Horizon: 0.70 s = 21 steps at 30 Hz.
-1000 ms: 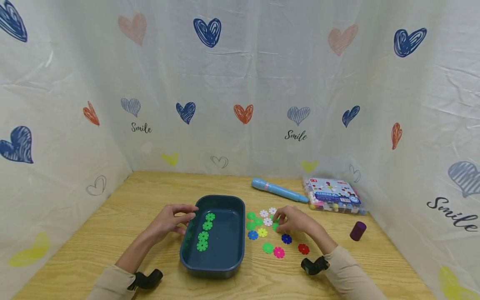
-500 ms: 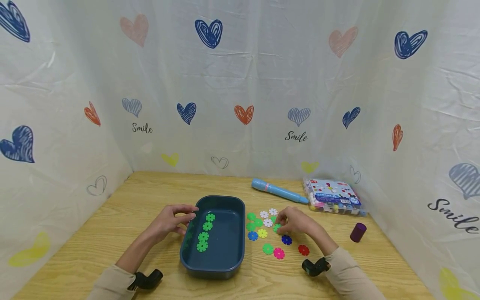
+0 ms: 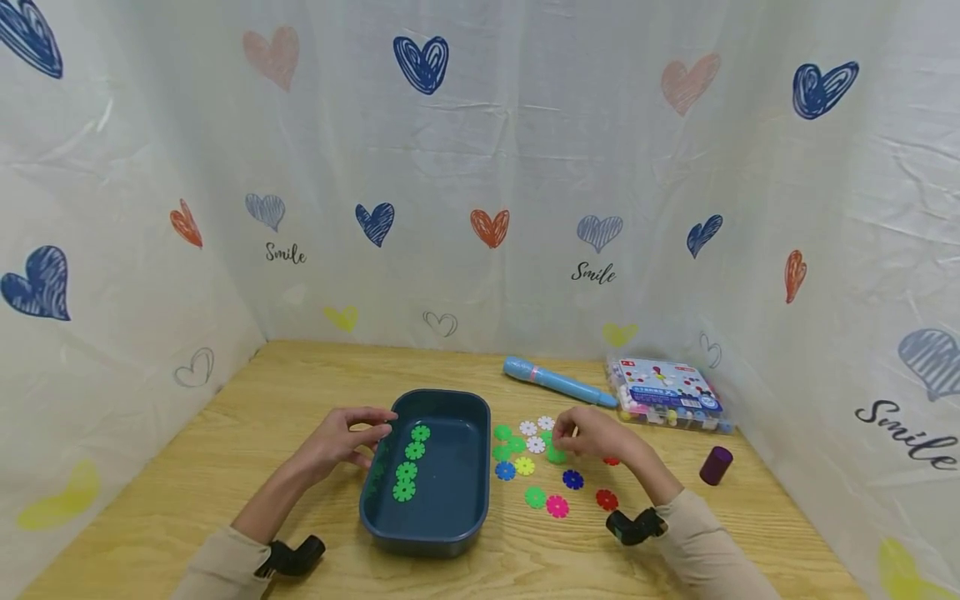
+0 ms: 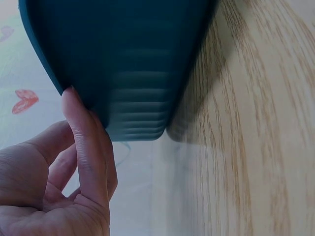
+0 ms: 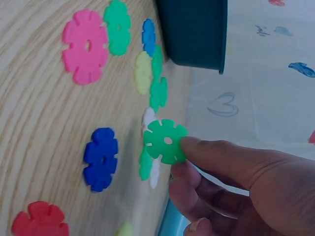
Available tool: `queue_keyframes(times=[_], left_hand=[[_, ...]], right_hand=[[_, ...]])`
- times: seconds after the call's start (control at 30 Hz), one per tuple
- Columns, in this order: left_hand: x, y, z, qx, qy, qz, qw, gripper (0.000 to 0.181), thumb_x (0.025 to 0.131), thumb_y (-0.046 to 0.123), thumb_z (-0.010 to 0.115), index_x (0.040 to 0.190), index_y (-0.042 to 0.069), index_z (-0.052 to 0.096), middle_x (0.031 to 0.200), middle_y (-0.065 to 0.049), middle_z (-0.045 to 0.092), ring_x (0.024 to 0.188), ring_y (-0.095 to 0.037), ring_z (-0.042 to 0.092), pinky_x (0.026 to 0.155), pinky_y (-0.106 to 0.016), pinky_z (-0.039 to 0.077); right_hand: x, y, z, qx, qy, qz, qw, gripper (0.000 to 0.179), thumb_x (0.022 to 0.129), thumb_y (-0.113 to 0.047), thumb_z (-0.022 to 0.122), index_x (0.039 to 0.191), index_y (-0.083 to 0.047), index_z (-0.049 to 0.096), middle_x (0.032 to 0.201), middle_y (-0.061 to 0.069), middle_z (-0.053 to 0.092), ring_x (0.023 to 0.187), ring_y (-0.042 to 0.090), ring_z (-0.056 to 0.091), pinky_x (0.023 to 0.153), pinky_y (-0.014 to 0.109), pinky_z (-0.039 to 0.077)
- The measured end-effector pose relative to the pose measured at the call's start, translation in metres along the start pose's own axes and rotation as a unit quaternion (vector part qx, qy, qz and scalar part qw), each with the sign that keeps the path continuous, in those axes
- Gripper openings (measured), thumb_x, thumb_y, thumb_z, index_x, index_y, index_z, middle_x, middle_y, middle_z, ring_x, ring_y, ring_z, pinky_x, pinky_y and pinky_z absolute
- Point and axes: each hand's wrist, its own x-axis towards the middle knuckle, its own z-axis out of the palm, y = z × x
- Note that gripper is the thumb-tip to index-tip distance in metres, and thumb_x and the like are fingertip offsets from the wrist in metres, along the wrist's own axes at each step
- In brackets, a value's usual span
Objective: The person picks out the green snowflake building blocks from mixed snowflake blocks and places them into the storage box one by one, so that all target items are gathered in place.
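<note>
My left hand [image 3: 337,446] is at the left side of a dark blue tray [image 3: 424,546]; its fingertips touch the rim, fingers relaxed, as the left wrist view shows. A column of several green notched discs [image 3: 415,451] lies inside the tray along its left. To the right of the tray, my right hand [image 3: 592,435] pinches a green snowflake disc [image 5: 158,135] between thumb and fingers, just above the table. Beneath and around it lie white discs [image 3: 536,445], other green discs [image 3: 517,444], a yellow disc [image 3: 524,466] and a dark blue disc [image 5: 101,160].
Nearer me are a pink disc [image 3: 557,506], a green disc [image 3: 535,497] and a red disc [image 3: 607,500]. A light blue pen-shaped tube [image 3: 558,382] and a clear box of beads [image 3: 670,395] lie at the back. A purple cylinder [image 3: 716,465] stands at the right.
My right hand has picked the green disc up off the table and lifted it slightly, tilting it. Another red disc now shows beneath the wrist. The left hand and tray stay put.
</note>
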Motion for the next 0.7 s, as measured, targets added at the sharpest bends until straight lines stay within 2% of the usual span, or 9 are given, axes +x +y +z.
queue_keyframes(times=[0.2,0.53,0.7], left_hand=[[0.000,0.001,0.000,0.001,-0.003,0.003,1.0000,0.049,0.095,0.029,0.066,0.132,-0.002,0.058,0.122,-0.019,0.058,0.083,-0.019,0.058,0.059,-0.030,0.060],[0.000,0.002,0.000,0.002,-0.003,0.002,1.0000,0.048,0.095,0.028,0.065,0.132,-0.002,0.058,0.119,-0.018,0.059,0.083,-0.019,0.059,0.059,-0.030,0.060],[0.000,0.002,0.000,0.003,0.002,-0.002,1.0000,0.047,0.095,0.028,0.065,0.132,-0.001,0.059,0.119,-0.018,0.059,0.082,-0.019,0.059,0.058,-0.030,0.059]], right_hand=[[0.004,-0.011,-0.005,0.008,0.003,0.000,1.0000,0.011,0.097,-0.013,0.061,0.092,-0.005,0.065,0.083,0.011,0.068,0.064,0.025,0.067,0.062,0.031,0.058],[0.020,-0.050,-0.016,0.004,-0.004,-0.014,0.9999,0.013,0.100,-0.014,0.056,0.099,-0.005,0.065,0.084,0.011,0.069,0.066,0.028,0.068,0.067,0.042,0.059],[0.029,-0.073,-0.018,-0.007,-0.023,-0.033,0.9992,0.015,0.101,-0.013,0.054,0.104,-0.004,0.066,0.087,0.012,0.069,0.066,0.021,0.067,0.065,0.032,0.058]])
